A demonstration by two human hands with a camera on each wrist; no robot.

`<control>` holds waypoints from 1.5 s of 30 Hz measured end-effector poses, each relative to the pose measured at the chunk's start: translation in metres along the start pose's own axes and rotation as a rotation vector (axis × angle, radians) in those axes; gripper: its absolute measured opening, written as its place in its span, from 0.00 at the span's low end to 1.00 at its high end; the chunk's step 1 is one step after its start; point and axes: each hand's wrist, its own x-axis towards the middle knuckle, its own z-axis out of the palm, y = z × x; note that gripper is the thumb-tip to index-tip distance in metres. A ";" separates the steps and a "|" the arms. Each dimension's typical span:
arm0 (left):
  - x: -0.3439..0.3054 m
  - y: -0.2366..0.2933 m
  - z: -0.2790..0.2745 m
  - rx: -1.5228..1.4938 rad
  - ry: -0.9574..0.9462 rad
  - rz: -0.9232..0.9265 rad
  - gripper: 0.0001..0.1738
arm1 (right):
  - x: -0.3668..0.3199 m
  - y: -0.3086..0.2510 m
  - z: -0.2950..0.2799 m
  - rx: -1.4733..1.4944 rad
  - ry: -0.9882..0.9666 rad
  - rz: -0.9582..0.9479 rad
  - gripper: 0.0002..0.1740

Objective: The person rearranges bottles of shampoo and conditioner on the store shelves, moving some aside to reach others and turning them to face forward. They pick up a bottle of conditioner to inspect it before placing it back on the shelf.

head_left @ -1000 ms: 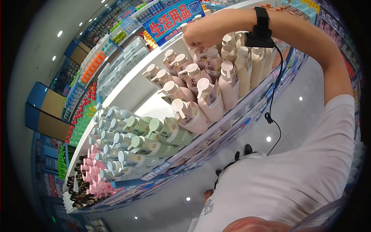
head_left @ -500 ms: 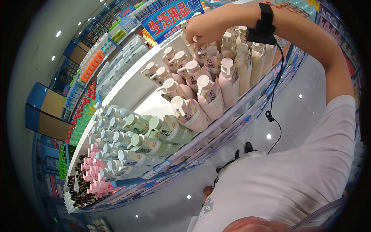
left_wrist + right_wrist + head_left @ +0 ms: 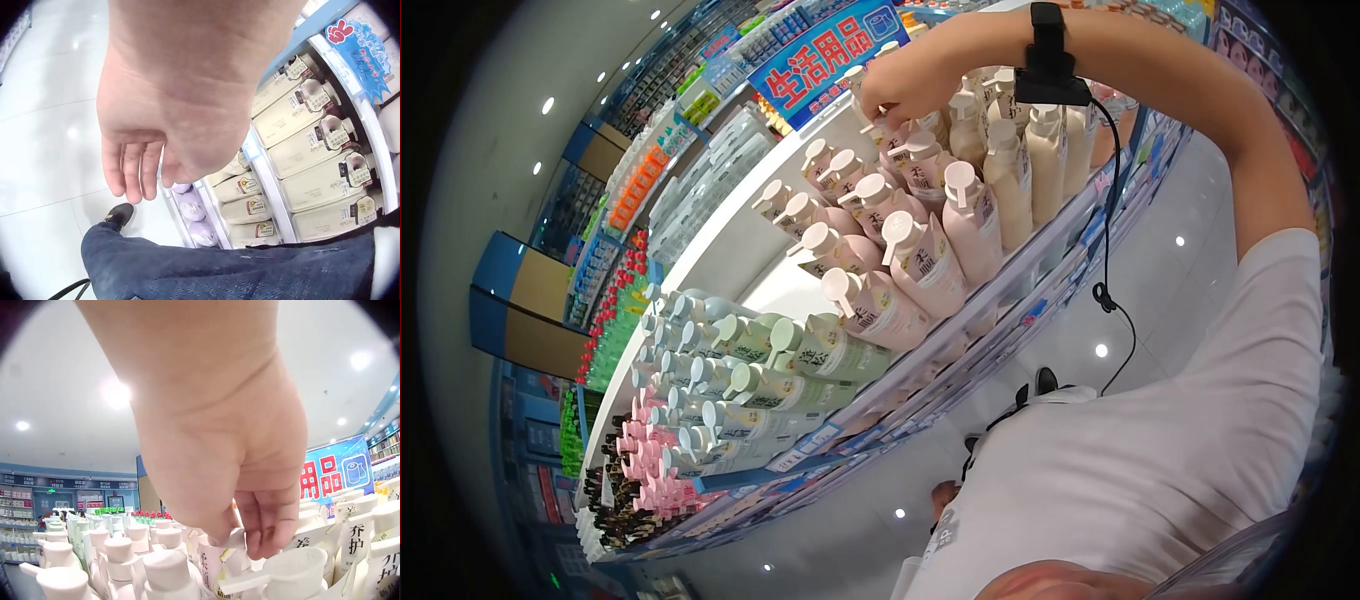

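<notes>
My right hand point(image 3: 915, 80) reaches over the pale pink pump bottles point(image 3: 920, 265) on the shelf top, at their back row. In the right wrist view its thumb and fingers pinch the top of a pink pump bottle point(image 3: 212, 565) that has a paper tag. The hand covers that bottle's pump head. My left hand point(image 3: 175, 131) hangs low with loosely bent fingers, holding nothing, beside a lower shelf of cream-coloured bottles point(image 3: 312, 140). In the head view only a small part of the left hand point(image 3: 943, 497) shows by the white shirt.
Green pump bottles point(image 3: 825, 350) and light blue ones point(image 3: 750, 420) stand left of the pink group, with cream bottles point(image 3: 1008, 180) to the right. A blue sign point(image 3: 825, 60) rises behind the shelf. A black cable point(image 3: 1112, 230) hangs from the right wrist.
The head view has shifted slightly, so the shelf and bottles sit further left in it. My right hand stays at the back row of pink bottles, with its fingers turned down.
</notes>
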 end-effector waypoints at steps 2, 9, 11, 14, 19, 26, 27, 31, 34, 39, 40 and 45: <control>-0.004 0.001 0.004 -0.039 -0.143 -0.124 0.21 | 0.000 0.000 0.001 -0.044 -0.007 -0.031 0.15; 0.002 0.031 0.032 -0.705 -0.021 -0.609 0.22 | -0.009 0.001 0.000 -0.055 0.007 -0.094 0.13; -0.003 0.044 0.037 -0.208 0.173 0.135 0.23 | -0.006 0.005 0.000 -0.013 0.021 -0.106 0.12; -0.002 0.054 0.052 -0.401 -0.353 -0.700 0.24 | -0.013 0.007 -0.013 0.012 0.016 -0.160 0.16; 0.023 0.070 0.069 -1.102 -0.270 -1.249 0.22 | -0.028 0.026 -0.026 -0.009 0.092 -0.316 0.19; 0.068 0.130 0.031 -0.778 -0.238 -1.031 0.17 | -0.086 0.023 -0.029 0.030 -0.039 -0.271 0.19; 0.083 0.145 0.012 -0.797 -0.214 -1.184 0.18 | -0.088 0.023 -0.028 0.048 -0.055 -0.273 0.19; 0.090 0.146 -0.002 -0.580 -0.240 -1.109 0.23 | -0.090 0.026 -0.021 0.015 0.037 -0.239 0.19; 0.058 0.101 0.025 -0.605 -0.189 -0.993 0.23 | -0.079 0.022 -0.011 0.011 0.033 -0.128 0.14; 0.055 0.061 -0.005 -0.283 -0.474 -0.491 0.22 | -0.073 0.040 0.003 0.134 0.022 -0.166 0.15; 0.066 0.062 -0.024 -0.357 -0.540 -0.559 0.21 | -0.072 0.040 0.003 0.144 0.022 -0.166 0.14; 0.093 0.038 -0.028 -0.774 -0.408 -1.104 0.14 | -0.074 0.028 -0.001 0.107 -0.012 -0.150 0.11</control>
